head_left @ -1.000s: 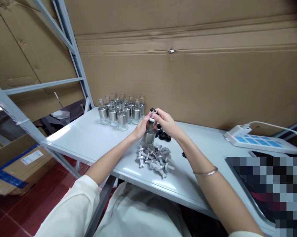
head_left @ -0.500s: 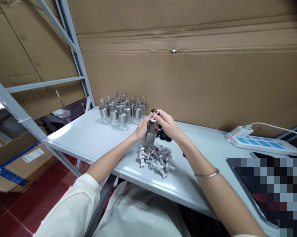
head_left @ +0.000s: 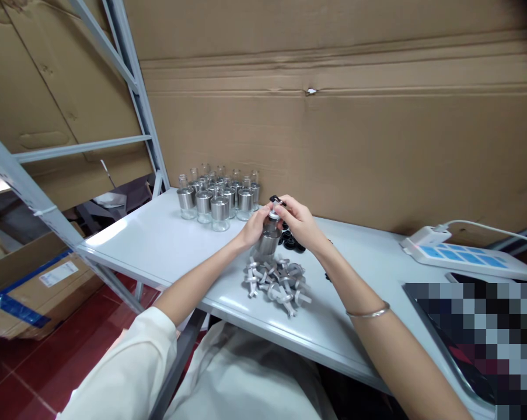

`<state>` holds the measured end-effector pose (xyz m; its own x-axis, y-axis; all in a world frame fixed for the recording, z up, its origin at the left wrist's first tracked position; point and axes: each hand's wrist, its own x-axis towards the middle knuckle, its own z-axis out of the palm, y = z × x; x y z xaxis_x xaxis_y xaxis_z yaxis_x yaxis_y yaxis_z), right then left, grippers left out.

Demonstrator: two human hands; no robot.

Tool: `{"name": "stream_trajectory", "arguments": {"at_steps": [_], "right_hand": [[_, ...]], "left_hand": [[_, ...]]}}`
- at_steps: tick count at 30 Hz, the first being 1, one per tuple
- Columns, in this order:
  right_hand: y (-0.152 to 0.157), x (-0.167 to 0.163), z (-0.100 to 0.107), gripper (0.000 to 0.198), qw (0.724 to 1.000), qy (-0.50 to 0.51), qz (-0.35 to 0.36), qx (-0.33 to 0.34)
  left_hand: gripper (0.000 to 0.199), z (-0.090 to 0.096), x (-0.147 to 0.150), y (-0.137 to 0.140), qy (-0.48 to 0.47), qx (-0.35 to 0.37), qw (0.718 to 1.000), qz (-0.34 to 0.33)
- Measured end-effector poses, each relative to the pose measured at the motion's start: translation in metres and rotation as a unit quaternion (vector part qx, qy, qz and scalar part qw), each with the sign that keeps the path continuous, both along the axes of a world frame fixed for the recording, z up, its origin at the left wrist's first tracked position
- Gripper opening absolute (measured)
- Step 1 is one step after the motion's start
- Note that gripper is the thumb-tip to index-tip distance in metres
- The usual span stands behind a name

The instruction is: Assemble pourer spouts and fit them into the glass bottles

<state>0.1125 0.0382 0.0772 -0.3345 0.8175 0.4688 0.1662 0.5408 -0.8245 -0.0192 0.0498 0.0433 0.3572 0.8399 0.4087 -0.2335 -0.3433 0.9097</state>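
A glass bottle with a metal sleeve [head_left: 268, 240] stands near the middle of the table. My left hand [head_left: 255, 226] has its fingers around the bottle's neck. At the top, my right hand [head_left: 299, 220] pinches a black-and-silver cap [head_left: 276, 202] seated on the mouth; its fingers partly hide the cap. Just in front of the bottle lies a heap of silver-grey stopper-like parts [head_left: 281, 283]. Behind my right hand are several small round black pieces [head_left: 292, 240], partly covered by it.
Several similar uncapped bottles [head_left: 220, 211] stand grouped at the back left of the white table [head_left: 136, 245]. A power strip [head_left: 468, 259] with a plugged-in charger and a dark tablet-like device [head_left: 447, 350] lie right. Cardboard [head_left: 355, 146] closes off the back.
Both hands stay on the bottle and its cap. The cap's black top appears slightly turned; otherwise the view has only shifted a little.
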Motion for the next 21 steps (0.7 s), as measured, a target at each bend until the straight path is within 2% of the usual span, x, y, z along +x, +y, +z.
{"name": "stream_trajectory", "arguments": {"at_steps": [7, 10, 14, 17, 21], "right_hand": [[0.000, -0.001, -0.001, 0.023, 0.998, -0.022, -0.031, 0.049], [0.008, -0.006, 0.000, 0.022, 0.993, -0.050, -0.049, 0.097], [0.026, -0.016, 0.001, 0.021, 0.982, -0.091, -0.084, 0.142], [0.040, -0.027, 0.000, 0.019, 0.981, -0.097, -0.093, 0.139], [0.055, -0.043, -0.002, 0.020, 0.987, -0.067, -0.085, 0.117]], "left_hand": [[0.039, -0.005, 0.000, 0.005, 0.003, -0.003, 1.000, 0.009], [0.038, -0.007, -0.003, 0.009, 0.027, 0.025, 0.994, 0.102], [0.027, -0.009, -0.012, 0.014, 0.044, 0.073, 0.959, 0.271], [0.021, -0.012, -0.017, 0.017, 0.040, 0.120, 0.940, 0.316], [0.051, -0.019, -0.018, 0.024, 0.095, 0.183, 0.917, 0.342]]}}
